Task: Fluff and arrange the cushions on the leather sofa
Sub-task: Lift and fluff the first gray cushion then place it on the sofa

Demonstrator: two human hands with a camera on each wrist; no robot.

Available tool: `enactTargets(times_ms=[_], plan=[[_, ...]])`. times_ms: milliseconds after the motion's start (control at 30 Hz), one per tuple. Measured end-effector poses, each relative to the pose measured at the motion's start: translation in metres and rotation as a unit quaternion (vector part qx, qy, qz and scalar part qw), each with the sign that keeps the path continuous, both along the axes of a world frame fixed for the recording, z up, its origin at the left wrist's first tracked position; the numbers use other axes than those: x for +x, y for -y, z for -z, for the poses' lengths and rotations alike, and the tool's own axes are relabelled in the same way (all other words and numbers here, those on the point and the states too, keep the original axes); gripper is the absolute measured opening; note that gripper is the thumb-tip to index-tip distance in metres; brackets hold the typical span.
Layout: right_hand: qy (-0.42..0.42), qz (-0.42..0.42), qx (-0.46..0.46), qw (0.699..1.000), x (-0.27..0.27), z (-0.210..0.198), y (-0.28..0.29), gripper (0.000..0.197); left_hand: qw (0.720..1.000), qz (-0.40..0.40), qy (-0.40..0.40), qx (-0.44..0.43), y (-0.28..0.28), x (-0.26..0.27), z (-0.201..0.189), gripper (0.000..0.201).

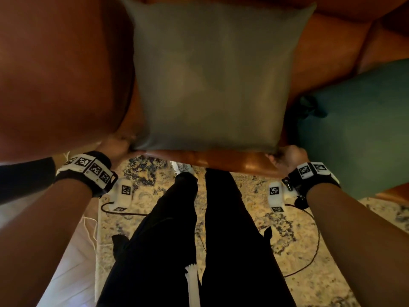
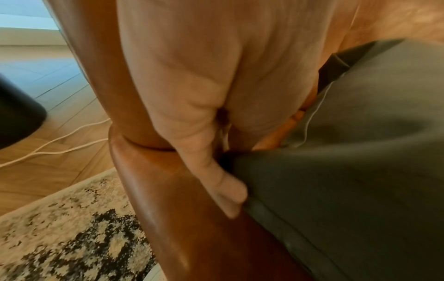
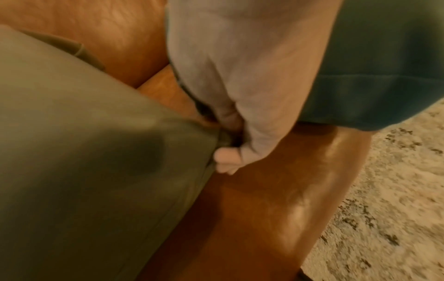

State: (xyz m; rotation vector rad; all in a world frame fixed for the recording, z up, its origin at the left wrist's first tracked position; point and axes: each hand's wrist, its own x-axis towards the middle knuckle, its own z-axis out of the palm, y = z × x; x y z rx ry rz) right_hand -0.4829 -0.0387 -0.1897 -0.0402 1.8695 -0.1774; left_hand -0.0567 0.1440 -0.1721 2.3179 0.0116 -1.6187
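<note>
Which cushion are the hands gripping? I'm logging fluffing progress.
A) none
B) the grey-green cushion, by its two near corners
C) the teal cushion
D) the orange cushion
B: the left hand and right hand each pinch a near corner of the grey-green cushion.

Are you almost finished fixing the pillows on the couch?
Not yet, by the look of it. In hand: the left hand and right hand each grip a near corner of the square grey-green cushion, which lies on the brown leather sofa seat. Left: propping it upright, and the teal fabric cushion, which overhangs the seat's front edge. Nothing looks clearly finished.
</note>
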Motion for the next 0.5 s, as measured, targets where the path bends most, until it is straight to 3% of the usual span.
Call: enactTargets(times_ms=[67, 233, 400, 467, 500], plan=[[0.005, 0.021, 0.023, 0.999, 0.007, 0.003, 0.003, 0.039, 0.996, -0.069, -0.052, -0.02, 0.004, -0.007, -0.008, 0.021], [0.024, 0.076, 0.055, 0.995, 0.014, 0.009, 0.011, 0.022, 0.989, -0.144, -0.018, -0.012, 0.003, -0.005, 0.013, 0.035], [0.018, 0.105, 0.013, 0.994, 0.0, 0.006, 0.006, 0.017, 0.997, -0.075, 0.031, 0.007, -0.015, 0.015, 0.041, 0.023], [0.001, 0.029, 0.03, 0.999, -0.002, 0.007, 0.004, 0.024, 0.998, 0.005, 0.066, 0.014, -0.01, 0.017, 0.033, 0.036], [-0.018, -0.052, 0.032, 0.998, 0.0, 0.007, 0.004, 0.032, 0.994, 0.064, 0.091, 0.009, -0.001, 0.012, 0.02, 0.045]])
